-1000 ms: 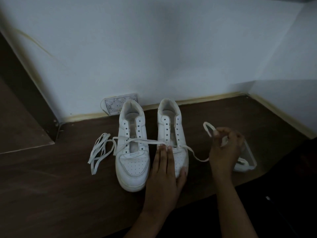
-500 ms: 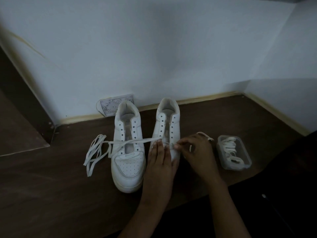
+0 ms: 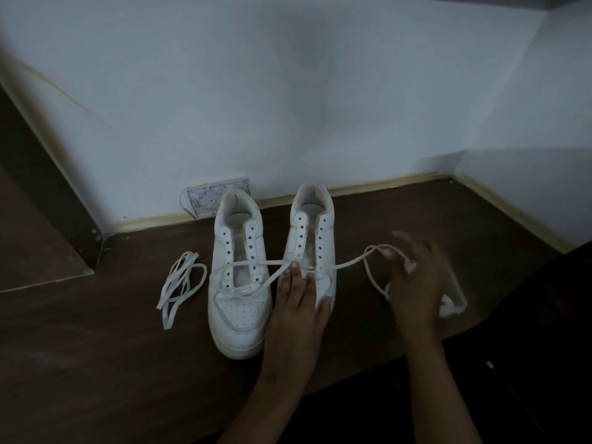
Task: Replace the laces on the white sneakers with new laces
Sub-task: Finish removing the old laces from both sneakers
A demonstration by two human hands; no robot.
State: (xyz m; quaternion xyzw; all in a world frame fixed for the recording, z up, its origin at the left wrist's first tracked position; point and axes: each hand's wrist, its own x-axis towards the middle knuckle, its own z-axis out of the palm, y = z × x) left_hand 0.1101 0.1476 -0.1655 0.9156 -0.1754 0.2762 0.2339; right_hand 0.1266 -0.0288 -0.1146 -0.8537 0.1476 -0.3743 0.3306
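While the left hand (image 3: pixel 299 302) is lying flat, fingers straight, pressing the toe of the right white leather sneaker (image 3: pixel 312 241), the right hand (image 3: pixel 416 280) is drawing a flat white lace (image 3: pixel 349 261) out rightward from a low eyelet. That hand is blurred, so I cannot tell how its fingers are gripping the lace. Progress looks early: only the lowest eyelets are threaded, and the lace's other end is trailing across the left white sneaker (image 3: pixel 238 283), whose eyelets are all bare. A loose bundle of white laces (image 3: pixel 179 283) is lying left of it on the dark wooden floor (image 3: pixel 96 363). A clear plastic box (image 3: pixel 455 299) is sitting behind the right hand.
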